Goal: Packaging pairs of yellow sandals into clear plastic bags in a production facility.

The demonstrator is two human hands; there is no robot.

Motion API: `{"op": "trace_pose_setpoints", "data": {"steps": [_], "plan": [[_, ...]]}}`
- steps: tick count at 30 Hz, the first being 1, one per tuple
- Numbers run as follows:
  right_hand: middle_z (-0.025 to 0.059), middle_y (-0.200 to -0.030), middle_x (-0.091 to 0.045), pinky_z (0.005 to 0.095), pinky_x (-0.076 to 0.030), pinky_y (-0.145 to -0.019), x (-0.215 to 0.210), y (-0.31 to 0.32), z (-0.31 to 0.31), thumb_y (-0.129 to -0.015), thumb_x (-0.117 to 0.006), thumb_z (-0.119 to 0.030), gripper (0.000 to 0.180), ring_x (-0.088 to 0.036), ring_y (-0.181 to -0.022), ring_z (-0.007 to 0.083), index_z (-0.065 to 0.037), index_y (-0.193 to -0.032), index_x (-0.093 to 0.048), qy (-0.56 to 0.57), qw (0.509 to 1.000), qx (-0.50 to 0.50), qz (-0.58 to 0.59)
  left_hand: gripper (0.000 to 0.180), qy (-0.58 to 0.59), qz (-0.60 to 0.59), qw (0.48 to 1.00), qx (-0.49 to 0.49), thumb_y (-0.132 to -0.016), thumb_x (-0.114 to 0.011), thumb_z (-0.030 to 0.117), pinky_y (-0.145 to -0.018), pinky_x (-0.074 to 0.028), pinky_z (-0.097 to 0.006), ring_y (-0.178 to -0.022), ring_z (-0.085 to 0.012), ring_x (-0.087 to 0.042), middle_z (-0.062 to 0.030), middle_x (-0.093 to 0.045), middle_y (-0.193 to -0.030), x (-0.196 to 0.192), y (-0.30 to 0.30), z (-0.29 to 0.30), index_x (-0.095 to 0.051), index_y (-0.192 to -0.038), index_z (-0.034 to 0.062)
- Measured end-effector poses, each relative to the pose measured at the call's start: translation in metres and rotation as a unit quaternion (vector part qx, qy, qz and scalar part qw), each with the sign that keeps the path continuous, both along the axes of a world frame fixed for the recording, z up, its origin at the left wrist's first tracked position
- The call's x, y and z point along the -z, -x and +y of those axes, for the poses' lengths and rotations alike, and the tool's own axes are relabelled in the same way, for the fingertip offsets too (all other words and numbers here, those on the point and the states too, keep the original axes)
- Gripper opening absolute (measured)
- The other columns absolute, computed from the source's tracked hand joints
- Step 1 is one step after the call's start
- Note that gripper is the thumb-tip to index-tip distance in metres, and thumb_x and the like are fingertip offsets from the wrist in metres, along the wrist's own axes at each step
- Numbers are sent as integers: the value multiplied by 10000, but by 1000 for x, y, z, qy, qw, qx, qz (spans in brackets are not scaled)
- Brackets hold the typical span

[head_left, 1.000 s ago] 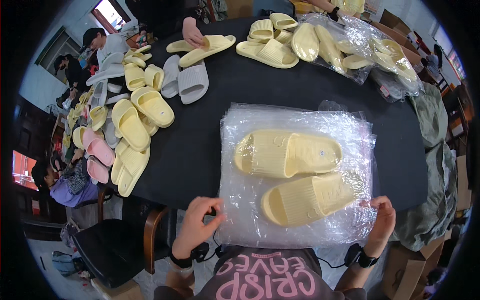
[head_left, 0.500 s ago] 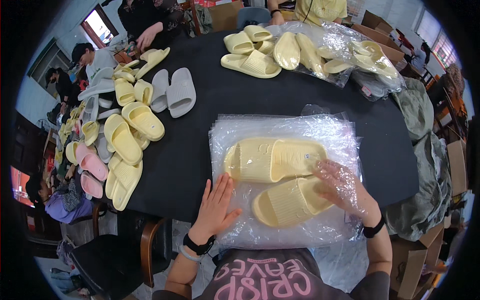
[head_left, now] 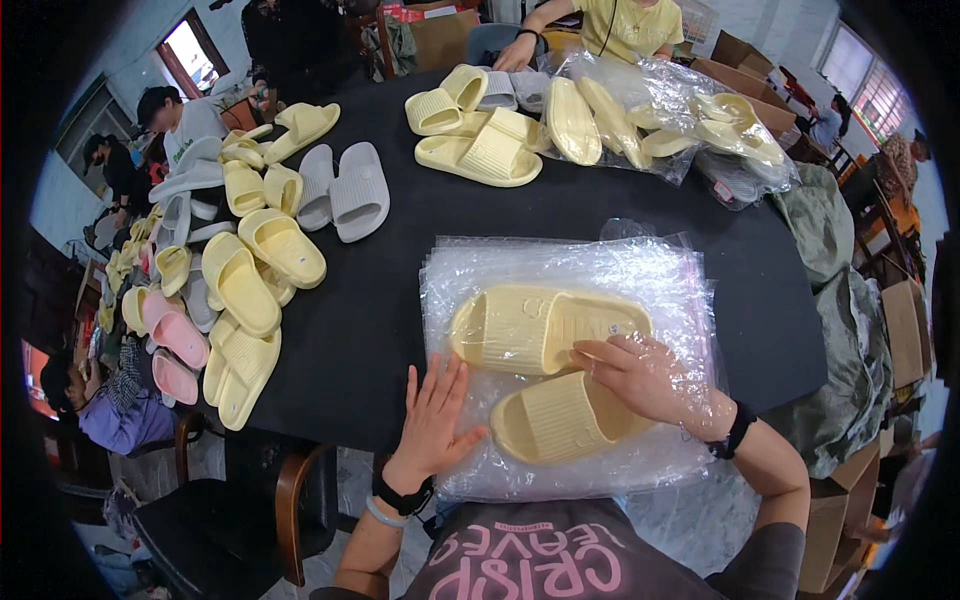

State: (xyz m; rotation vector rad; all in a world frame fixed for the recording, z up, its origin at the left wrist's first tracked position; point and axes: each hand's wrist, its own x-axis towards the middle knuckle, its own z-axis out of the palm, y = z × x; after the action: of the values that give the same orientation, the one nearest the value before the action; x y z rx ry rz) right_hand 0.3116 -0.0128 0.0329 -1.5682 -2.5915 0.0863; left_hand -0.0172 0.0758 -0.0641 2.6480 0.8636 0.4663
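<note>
Your left hand [head_left: 432, 418] lies flat and open, fingers spread, pressing the near-left edge of the stack of clear plastic bags [head_left: 640, 275] at lower centre of the frame; it grasps nothing. Your right hand [head_left: 645, 375] sits inside the top bag, under the film, fingers curled over the near yellow slipper [head_left: 560, 420] where it meets the far yellow slipper [head_left: 545, 328]. Whether it is gripping the slipper or only resting on it cannot be told through the plastic.

Both slippers lie side by side on the bag stack, the far one just above the near one and touching it, toes toward frame left. The stack rests on the black round table [head_left: 400, 300].

Loose yellow, grey and pink slippers [head_left: 250, 270] crowd the table's left rim. At upper centre lies another yellow pile [head_left: 480, 135], with bagged slippers [head_left: 690, 125] to its right. Another person's hand [head_left: 515, 55] reaches in at the top edge.
</note>
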Motion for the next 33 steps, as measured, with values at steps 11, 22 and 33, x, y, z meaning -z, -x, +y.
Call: {"op": "trace_pose_setpoints", "data": {"steps": [11,22,33], "plan": [[93,-1440,-500,419,-416,-1030,5,-5,13,-855,-637,-130,357,-528,-1264,277,-77,-1208,-626,78,976,47,200,836,-1,-21,1000,-13,-931,-532,545,-1202,-97,-530,-1489,-314,-254,-176,-316,-1584,-7,-1,-5,-320,-1514,-16],[45,-1424,-523,564,-234,-1171,23,25,21,-747,-687,-236,148,-390,-1411,200,-112,-799,-751,-12,996,-78,34,791,-8,20,999,32,-952,-497,506,-1204,-126,-520,-1483,-348,-259,-196,-308,-1586,-7,-3,2,-314,-1516,-18],[25,-1440,-517,640,-131,-1184,10,-21,-15,-797,-665,-133,100,-382,-1430,236,-92,-887,-680,77,992,-12,97,828,-21,71,997,8,-936,-518,561,-1198,-134,-532,-1483,-301,-278,-166,-314,-1590,-9,-5,2,-342,-1507,-11]]}}
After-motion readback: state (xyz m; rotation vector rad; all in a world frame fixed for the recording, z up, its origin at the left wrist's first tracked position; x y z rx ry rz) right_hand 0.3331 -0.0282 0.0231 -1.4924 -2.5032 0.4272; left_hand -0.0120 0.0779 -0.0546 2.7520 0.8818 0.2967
